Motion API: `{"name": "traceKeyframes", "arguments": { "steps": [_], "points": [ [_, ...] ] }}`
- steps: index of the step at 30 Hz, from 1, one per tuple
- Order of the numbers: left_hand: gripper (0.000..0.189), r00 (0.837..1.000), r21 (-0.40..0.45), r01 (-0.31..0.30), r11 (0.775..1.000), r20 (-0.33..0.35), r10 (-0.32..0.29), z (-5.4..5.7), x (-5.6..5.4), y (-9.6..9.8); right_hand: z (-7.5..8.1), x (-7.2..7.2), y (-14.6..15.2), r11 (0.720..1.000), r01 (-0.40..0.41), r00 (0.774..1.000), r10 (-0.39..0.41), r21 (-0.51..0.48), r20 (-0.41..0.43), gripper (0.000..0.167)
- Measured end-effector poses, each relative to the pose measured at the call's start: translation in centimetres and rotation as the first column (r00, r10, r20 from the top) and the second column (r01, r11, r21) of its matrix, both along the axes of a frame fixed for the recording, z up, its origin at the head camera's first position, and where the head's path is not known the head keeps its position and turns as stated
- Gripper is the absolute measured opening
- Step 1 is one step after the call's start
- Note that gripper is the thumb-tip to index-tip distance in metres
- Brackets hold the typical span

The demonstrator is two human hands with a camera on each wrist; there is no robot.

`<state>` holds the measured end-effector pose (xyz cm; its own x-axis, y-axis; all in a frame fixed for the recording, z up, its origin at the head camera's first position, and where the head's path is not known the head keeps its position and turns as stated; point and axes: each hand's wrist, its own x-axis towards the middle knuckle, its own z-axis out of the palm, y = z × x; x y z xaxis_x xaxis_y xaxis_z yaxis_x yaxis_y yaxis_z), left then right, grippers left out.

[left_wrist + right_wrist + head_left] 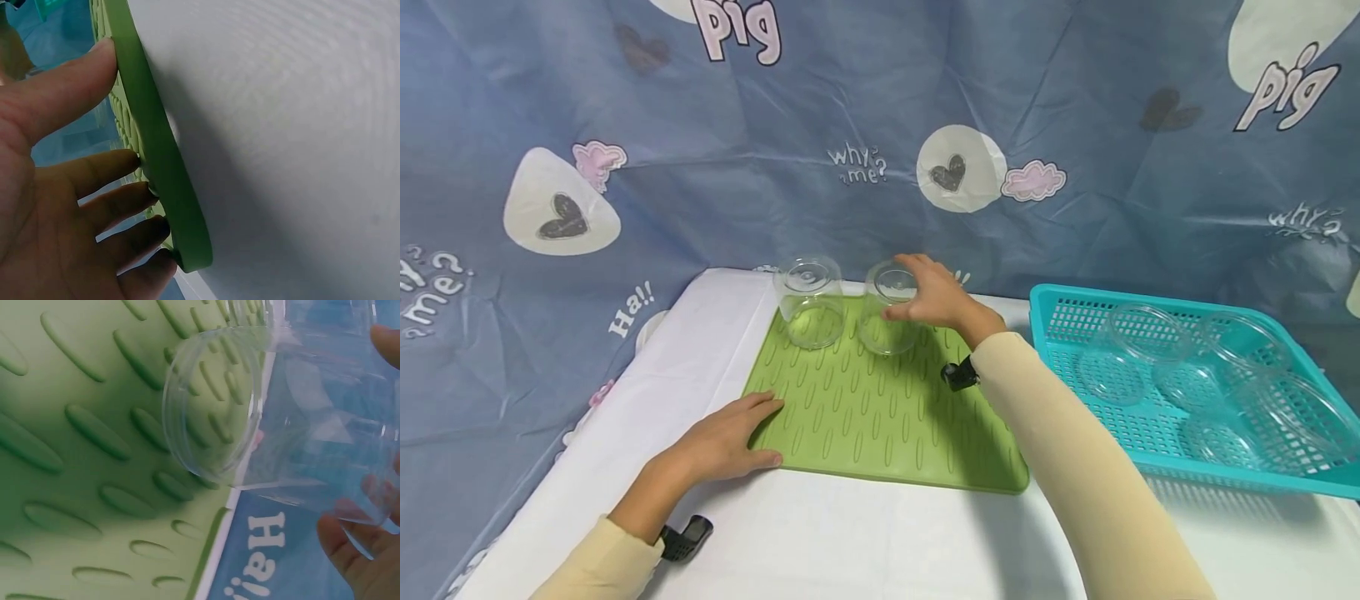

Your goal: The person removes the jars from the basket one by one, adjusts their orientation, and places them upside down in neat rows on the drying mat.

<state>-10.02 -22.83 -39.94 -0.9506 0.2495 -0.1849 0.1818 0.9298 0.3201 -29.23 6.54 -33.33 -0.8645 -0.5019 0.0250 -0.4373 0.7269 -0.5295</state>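
Note:
A clear plastic cup is upside down at the back of a green ridged mat. My right hand grips it near its base, thumb on the near side and fingers round the far side. In the right wrist view the cup's rim is close over the ridges. A second clear cup stands inverted just left of it, also at the mat's back edge. My left hand rests at the mat's front left corner, its fingers spread and fairly straight, fingertips on the mat's edge.
At the right, a turquoise perforated basket contains several clear cups. A white cloth covers the table under the mat. Behind it hangs a blue printed sheet. My right forearm crosses between mat and basket.

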Motion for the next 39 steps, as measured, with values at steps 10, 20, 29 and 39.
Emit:
{"name": "traceKeyframes", "arguments": {
  "steps": [10,20,29,39],
  "points": [
    [0.08,1.0,0.014,-0.007,1.0,0.013,0.007,-0.1,0.0,-0.2,-1.2,-0.3,-1.2,0.999,0.029,0.999,-0.03,-0.031,-0.016,0.094],
    [0.081,1.0,0.022,-0.02,1.0,0.006,0.02,-0.5,-0.2,-0.1,-0.9,-0.4,-1.0,0.999,0.032,0.999,-0.031,0.029,-0.033,0.092],
    [0.081,1.0,0.012,-0.017,1.0,0.003,0.017,-0.6,-0.1,-0.2,-0.5,-0.4,-1.0,0.995,0.019,0.996,-0.011,0.095,-0.086,0.092],
    [0.081,1.0,0.015,-0.015,1.0,0.003,0.015,-0.5,-0.2,-0.1,-1.8,-0.6,-1.1,0.998,0.066,0.996,-0.066,0.01,-0.06,0.093]
  ]
}}
